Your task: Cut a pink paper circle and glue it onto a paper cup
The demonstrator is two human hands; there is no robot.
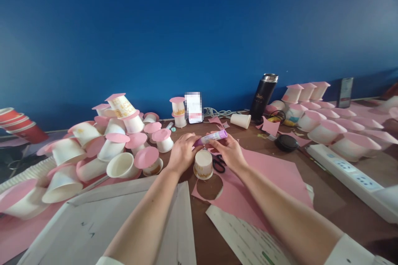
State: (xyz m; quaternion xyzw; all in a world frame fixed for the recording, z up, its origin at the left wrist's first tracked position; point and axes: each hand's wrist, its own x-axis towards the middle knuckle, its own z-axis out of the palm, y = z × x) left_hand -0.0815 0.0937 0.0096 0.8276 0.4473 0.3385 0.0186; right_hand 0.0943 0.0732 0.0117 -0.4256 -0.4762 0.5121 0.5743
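Pale flat board (124, 215), bottom cut off, partly covered by the left forearm (155, 203). Left hand (183, 152), fingers pinching a smooth purple tube (213, 136), label illegible, above an upturned paper cup (203, 164). Black scissors (219, 168), partly hidden. Right hand (230, 150), fingers pinching the tube's other end. Pink paper (280, 178), round hole. White power strip (351, 178), cropped.

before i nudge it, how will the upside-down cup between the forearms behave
The upturned cup is probably light for its size and could dent if squeezed, as it looks like thin paper. Standing on its wider rim, it seems likelier to slide than tip under a low push.
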